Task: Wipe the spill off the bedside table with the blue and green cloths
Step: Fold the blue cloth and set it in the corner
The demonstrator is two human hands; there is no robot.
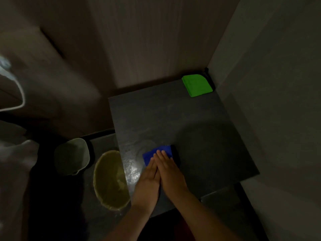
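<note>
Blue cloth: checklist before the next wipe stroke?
1. Hands on blue cloth: left hand and right hand press it, fingers straight. ok
2. Cloth flat on bedside table: ok
3. Spill gone: shiny wet patch shows left of the cloth, near the table's left edge. not ok
4. Path from cloth to patch free of objects: ok
5. Green cloth ready: folded at the far right corner, no hand on it. ok
6. Rest of the top dry: too dark. cannot tell

Dim, soft view; glare glints off the wet bedside table (pixel 199 136).
</note>
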